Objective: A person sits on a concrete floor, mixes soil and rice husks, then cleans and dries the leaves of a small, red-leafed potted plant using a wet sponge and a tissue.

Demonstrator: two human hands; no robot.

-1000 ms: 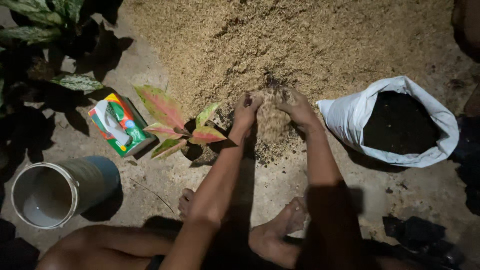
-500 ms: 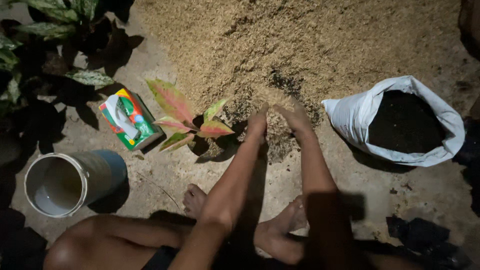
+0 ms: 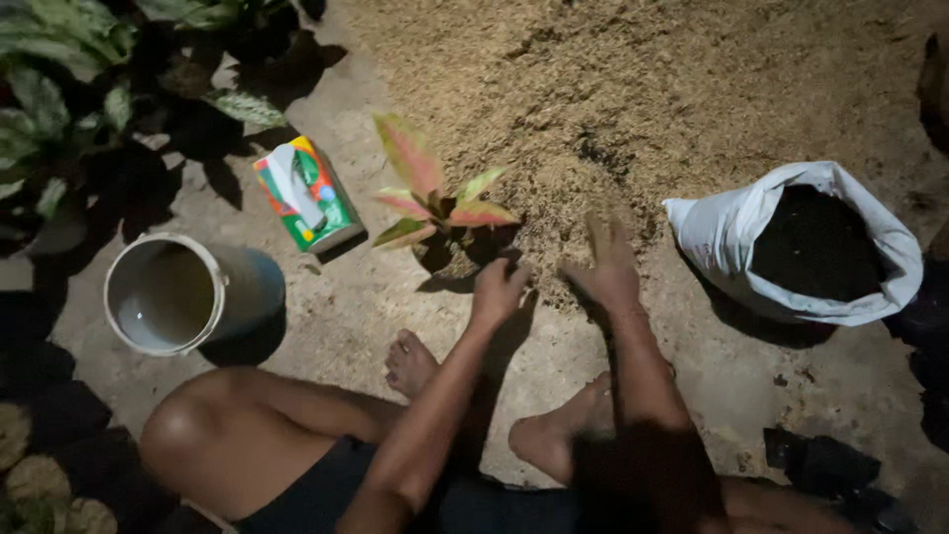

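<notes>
Legs: nearest to me I see a bent knee [image 3: 198,435] at lower left and two bare feet [image 3: 410,364] on the concrete floor [image 3: 356,316], toes pointing away.
Dark bundle: a black crumpled thing [image 3: 825,465] lies on the floor at lower right; I cannot tell what it is.
Left hand: my left hand [image 3: 497,290] sits at the near edge of the husk pile, just below the small plant; its fingers [image 3: 514,272] look curled inward, though I cannot tell whether they hold any husk.
Right hand: my right hand [image 3: 605,267] lies just beside the left, palm down on the husks, fingers [image 3: 598,232] spread flat and gripping nothing.
Small plant: the plant [image 3: 440,203] with pink and green leaves stands upright at the near left edge of the pile, its base in shadow just above the left hand.
Bucket: a white bucket [image 3: 173,297] lies tilted on the floor at left, its mouth turned toward me, well apart from both hands.
Carton: a green and orange box [image 3: 306,195] lies flat between the bucket and the plant.
Sack: a white sack [image 3: 727,237] with its top rolled down holds dark soil [image 3: 816,247], to the right of the right hand.
Husk pile: a broad heap of tan husks [image 3: 643,89] spreads beyond the hands to the top edge.
Foliage: dark leafy plants [image 3: 69,99] fill the far left corner.
</notes>
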